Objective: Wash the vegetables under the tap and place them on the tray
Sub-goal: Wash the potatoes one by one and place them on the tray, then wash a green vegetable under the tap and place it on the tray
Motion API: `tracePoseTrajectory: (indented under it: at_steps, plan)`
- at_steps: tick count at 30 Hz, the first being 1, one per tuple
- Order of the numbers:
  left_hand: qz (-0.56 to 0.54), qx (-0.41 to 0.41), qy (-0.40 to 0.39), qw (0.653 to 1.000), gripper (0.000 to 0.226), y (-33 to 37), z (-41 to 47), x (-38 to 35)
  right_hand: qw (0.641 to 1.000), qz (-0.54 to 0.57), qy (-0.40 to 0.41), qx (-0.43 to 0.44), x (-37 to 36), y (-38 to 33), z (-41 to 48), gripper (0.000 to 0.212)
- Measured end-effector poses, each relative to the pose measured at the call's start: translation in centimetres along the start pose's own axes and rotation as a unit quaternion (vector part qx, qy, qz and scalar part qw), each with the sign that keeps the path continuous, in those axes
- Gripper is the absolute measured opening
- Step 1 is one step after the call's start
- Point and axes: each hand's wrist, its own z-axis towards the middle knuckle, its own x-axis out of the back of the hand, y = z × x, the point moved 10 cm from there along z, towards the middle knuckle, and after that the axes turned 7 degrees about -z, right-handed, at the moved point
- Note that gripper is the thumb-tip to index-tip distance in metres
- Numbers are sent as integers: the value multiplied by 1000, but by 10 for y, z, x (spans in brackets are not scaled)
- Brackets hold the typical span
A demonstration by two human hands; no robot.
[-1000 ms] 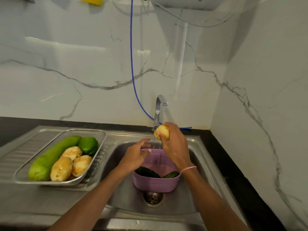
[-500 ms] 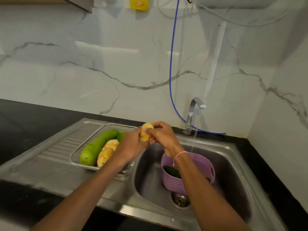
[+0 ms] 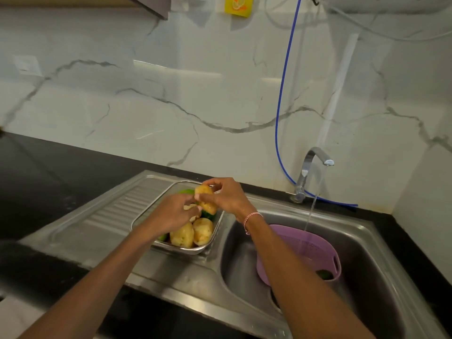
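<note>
Over the tray, on the steel bench left of the sink: the hands share one potato. The right hand pinches its top; the left hand curls against its near side.

Advice: lower it beside the two potatoes and release gently.

The left hand hides most of the green vegetables. The basket contents are barely visible.

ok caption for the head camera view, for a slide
Left hand and right hand hold a potato over the vegetable tray while the tap runs into the purple basket.
</note>
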Motion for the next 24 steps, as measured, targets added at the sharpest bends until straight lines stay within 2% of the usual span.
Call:
tracePoseTrajectory:
  at_steps: [1,3,8,12,15,18,20,22,24]
  plan:
    - [-18,10,17,1000,16,-4,-1,2,1000,-17,-7,6,-3,1,0,51]
    - [-46,36,71,996,33,-18,-3,10,999,-23,-38,26,-12,4,-2,53]
    - [-40,65,189,979,26,-30,-13,33,985,-110,-104,87,-29,6,-7,60]
    - [-53,-25,294,954,30,19,-19,56,975,-150,-109,123,-23,6,-17,69]
    - [-99,-117,319,935,30,75,-21,55,986,-95,-28,134,12,13,-31,57]
    - [-135,-217,299,920,28,133,-21,22,984,-144,40,99,60,49,-48,37]
    - [-150,-269,254,917,30,161,-12,-23,977,-203,60,16,101,103,-66,30]
    - [-158,-263,188,933,43,168,7,-82,951,-289,48,-93,138,171,-89,25]
    - [-158,-198,115,961,51,159,29,-145,925,-336,-12,-178,149,230,-114,22]
